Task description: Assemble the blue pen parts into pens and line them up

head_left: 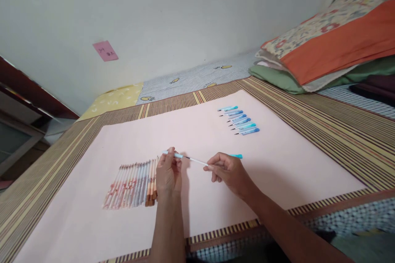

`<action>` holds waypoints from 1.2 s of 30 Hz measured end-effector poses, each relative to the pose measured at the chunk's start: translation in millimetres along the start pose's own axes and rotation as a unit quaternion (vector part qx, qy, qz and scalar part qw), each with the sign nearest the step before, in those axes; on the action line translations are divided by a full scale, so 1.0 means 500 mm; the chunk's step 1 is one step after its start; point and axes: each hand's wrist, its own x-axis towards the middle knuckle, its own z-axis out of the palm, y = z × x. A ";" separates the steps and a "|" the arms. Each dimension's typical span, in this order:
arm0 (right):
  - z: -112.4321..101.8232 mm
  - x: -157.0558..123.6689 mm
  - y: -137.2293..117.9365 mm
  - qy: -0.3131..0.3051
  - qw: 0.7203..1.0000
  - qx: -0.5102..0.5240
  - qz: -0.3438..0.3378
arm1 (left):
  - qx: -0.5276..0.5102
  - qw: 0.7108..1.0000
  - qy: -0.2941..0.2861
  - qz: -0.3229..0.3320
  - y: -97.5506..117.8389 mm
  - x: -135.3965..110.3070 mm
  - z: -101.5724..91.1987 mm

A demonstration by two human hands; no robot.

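Note:
My left hand (169, 176) pinches a light blue pen barrel (177, 155) between thumb and fingers, above the pale pink sheet (197, 201). The fingertips of my right hand (230, 171) grip the rear end of a thin white pen refill (197, 161). Its dark tip points at the barrel's end; I cannot tell whether the tip is inside. Just beyond my right hand lies a turquoise pen part (236, 156), partly hidden by that hand. Close to my left wrist is a row of pens (132, 185) side by side, its right end covered by the hand.
Several blue and turquoise pen parts (243, 121) with dark-tipped refills lie at the sheet's far right. A striped mat (308, 119) is under the sheet. Pillows (336, 45) are stacked at the back right; a pink note (105, 51) is on the wall (173, 12).

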 end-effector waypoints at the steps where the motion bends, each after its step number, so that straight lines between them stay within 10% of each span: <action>1: 0.000 -0.001 -0.002 0.001 1.000 -0.005 0.001 | 0.005 1.000 0.003 0.001 0.000 0.000 0.000; 16: -0.040 -0.007 -0.040 0.058 0.980 -0.170 -0.086 | 0.123 0.992 -0.010 0.002 -0.010 -0.008 0.004; 24: -0.051 -0.009 -0.061 0.125 0.976 -0.139 -0.112 | 0.152 0.977 -0.102 -0.109 -0.033 -0.023 0.010; 36: -0.068 -0.002 -0.070 0.130 0.980 -0.083 -0.128 | 0.325 0.835 -0.404 -0.184 -0.044 -0.069 0.032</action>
